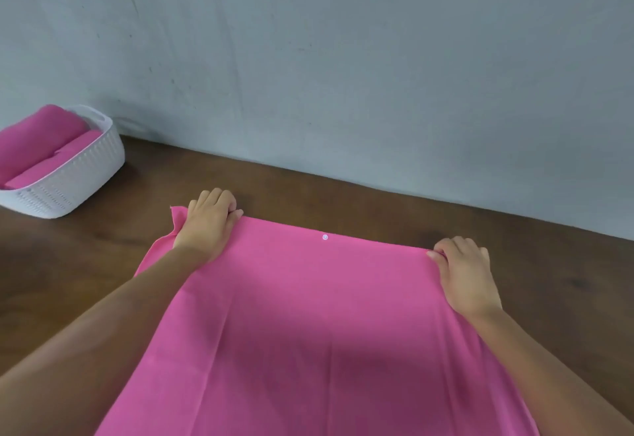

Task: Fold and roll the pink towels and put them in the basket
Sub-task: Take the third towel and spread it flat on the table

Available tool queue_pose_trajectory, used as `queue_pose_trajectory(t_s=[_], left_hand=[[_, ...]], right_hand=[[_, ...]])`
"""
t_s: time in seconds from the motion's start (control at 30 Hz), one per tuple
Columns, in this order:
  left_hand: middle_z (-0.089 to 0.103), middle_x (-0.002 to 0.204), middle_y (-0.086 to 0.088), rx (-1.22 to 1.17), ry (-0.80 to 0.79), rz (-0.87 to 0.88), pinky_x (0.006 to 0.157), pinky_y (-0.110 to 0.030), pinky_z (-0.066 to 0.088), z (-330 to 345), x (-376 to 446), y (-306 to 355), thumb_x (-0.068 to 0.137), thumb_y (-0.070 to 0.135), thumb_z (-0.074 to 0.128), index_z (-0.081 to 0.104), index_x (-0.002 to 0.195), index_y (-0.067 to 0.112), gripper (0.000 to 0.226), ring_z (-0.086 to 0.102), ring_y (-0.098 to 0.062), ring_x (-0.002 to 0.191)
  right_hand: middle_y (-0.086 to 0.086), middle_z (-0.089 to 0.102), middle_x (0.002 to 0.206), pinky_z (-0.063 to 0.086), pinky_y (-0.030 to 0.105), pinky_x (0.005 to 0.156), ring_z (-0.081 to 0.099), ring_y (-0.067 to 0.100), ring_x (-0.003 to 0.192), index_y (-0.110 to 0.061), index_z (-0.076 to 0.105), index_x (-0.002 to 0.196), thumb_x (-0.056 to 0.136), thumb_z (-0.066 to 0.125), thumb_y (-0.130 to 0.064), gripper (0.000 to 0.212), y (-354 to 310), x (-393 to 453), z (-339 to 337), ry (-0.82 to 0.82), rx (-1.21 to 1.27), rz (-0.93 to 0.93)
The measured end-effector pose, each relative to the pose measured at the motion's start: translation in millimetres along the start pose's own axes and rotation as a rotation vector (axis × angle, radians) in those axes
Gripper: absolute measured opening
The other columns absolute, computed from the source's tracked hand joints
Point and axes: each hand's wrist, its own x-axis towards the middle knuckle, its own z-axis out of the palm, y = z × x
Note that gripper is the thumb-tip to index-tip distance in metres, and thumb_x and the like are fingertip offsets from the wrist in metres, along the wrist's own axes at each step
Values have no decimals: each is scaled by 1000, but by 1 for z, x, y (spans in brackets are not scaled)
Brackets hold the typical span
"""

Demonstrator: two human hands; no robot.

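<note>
Basket holds rolled towels; left hand and right hand pinch flat towel's far edge.

**Count on the table**

One pink towel lies spread flat — two hands grip its far edge, the left hand and the right hand. One white basket holds rolled pink towels — at least two, the exact number unclear.
</note>
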Motion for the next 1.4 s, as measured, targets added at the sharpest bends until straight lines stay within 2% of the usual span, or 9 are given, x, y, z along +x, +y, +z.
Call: queue_pose_trajectory(t_s=[0.43, 0.6, 0.8, 0.93, 1.0, 1.07, 1.17, 1.27, 1.4], left_hand=[[51, 85, 1, -49, 89, 38, 77, -34, 30, 37, 122, -23, 95, 21, 63, 49, 84, 17, 19, 40, -20, 83], [53, 82, -1, -29, 161, 79, 76, -37, 33, 39, 130, -25, 90, 22, 70, 53, 82, 15, 20, 43, -23, 82], [55, 83, -2, 103, 210, 179, 74, -39, 33, 33, 129, -21, 87, 17, 72, 55, 82, 13, 18, 45, -27, 81], [57, 83, -11, 280, 204, 412, 71, -44, 35, 30, 125, -9, 83, 11, 72, 59, 83, 6, 14, 50, -32, 78], [56, 81, -11, 285, 208, 485, 69, -44, 36, 28, 116, 4, 88, 11, 63, 60, 85, 5, 7, 50, -32, 77], [56, 79, -11, 265, 208, 509, 66, -44, 37, 24, 101, 24, 90, 17, 50, 60, 84, 6, 16, 50, -31, 76], [57, 78, -11, 195, 211, 523, 64, -43, 40, 18, 73, 62, 89, 22, 46, 62, 81, 7, 23, 52, -31, 76], [60, 77, -8, 91, 222, 528, 65, -41, 43, 13, 40, 103, 88, 22, 60, 62, 78, 10, 16, 54, -30, 76], [61, 77, 1, -129, 81, 506, 67, -38, 49, 8, -22, 161, 74, 26, 86, 62, 75, 18, 26, 56, -25, 78]], right_hand=[[7, 62, 76, 40, 45, 75, 57, 33, 74, -8, 62, 80, 97, 48, -31, 32, 17, 111, 52, 118, -71, -28], [10, 60, 74, 46, 46, 75, 56, 35, 73, -6, 60, 78, 93, 70, -16, 21, 18, 119, 57, 129, -44, -10], [12, 58, 75, 47, 45, 66, 55, 36, 69, -5, 61, 78, 95, 43, -27, 32, 17, 117, 53, 90, -199, -39], [15, 61, 87, 48, 46, 72, 57, 38, 80, -3, 63, 95, 94, 61, -9, 7, 3, 93, 24, 64, -173, 92], [16, 62, 93, 49, 46, 72, 57, 38, 83, -3, 62, 101, 95, 59, -12, 12, 0, 74, 4, 70, -183, 93], [14, 62, 95, 50, 46, 71, 57, 36, 84, -6, 62, 103, 93, 52, -20, 20, 0, 52, -19, 66, -188, 77], [10, 63, 97, 51, 45, 73, 57, 32, 86, -8, 63, 103, 93, 57, -15, 13, 6, 14, -57, 28, -184, 124], [8, 65, 99, 51, 45, 74, 60, 31, 89, -9, 65, 103, 90, 65, -13, 14, 18, -25, -93, -9, -197, 174], [6, 66, 99, 52, 45, 78, 61, 29, 93, -11, 66, 105, 91, 67, -15, 14, 38, -83, -137, -41, -195, 245]])
